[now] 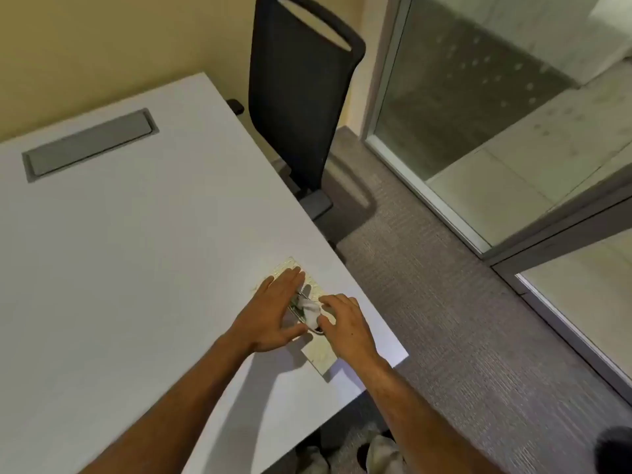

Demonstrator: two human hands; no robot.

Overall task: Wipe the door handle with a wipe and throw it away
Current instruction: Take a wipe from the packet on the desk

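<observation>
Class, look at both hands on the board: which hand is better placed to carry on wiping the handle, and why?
Right. The right hand already pinches the wipe against the handle; the left hand lies flat, steadying the board.

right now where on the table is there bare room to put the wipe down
The table is bare from the left hand back to the grey cable flap, and along the near edge under the forearms. It is crowded only at the right corner, where both hands, the wipe and the handle board sit.
</observation>
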